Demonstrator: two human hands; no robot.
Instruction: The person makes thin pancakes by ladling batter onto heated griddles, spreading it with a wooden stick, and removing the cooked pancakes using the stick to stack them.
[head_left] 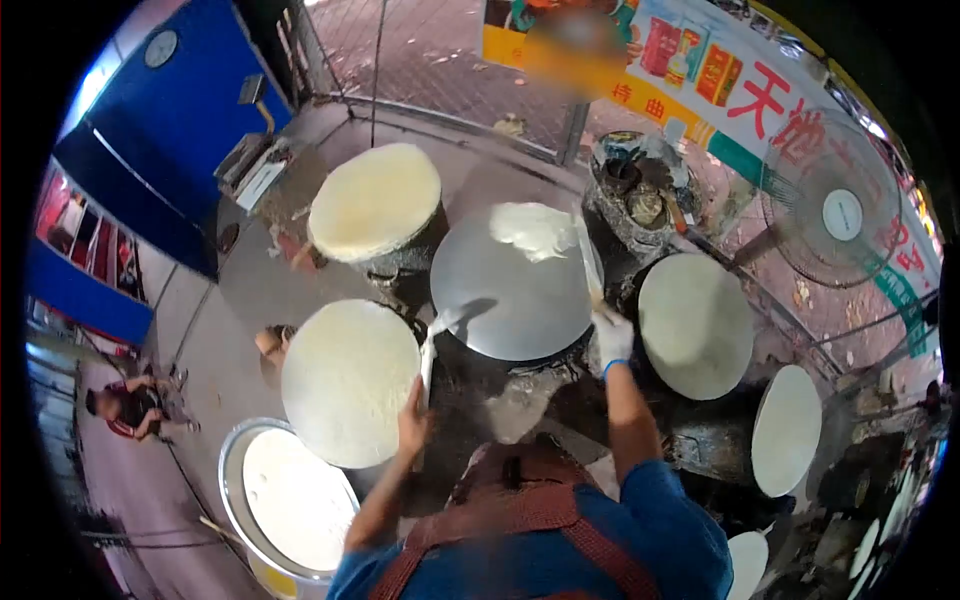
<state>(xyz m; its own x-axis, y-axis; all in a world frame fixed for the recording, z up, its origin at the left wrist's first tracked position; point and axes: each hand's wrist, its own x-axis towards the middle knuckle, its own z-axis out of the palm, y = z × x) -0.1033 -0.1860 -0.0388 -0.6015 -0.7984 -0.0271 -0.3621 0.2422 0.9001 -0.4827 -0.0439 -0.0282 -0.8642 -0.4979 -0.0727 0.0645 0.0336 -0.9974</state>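
At the centre is a round grey griddle (510,300) with a patch of white batter (533,232) near its far edge. My right hand (612,335), in a white glove, holds a long pale scraper (588,250) whose blade lies along the griddle's right side, beside the batter. My left hand (413,418) is closed around the handle of a white tool (428,365), its upper end near the griddle's left edge. Left of that tool is a round griddle covered with a pale sheet (345,385). Another pale-covered griddle (695,325) stands right of my right hand.
A metal basin (232,490) of white batter stands at lower left. More pale rounds lie at upper left (375,200) and lower right (787,430). A cluttered bucket (645,190) and a fan (835,205) stand at upper right. A person (135,408) is at far left.
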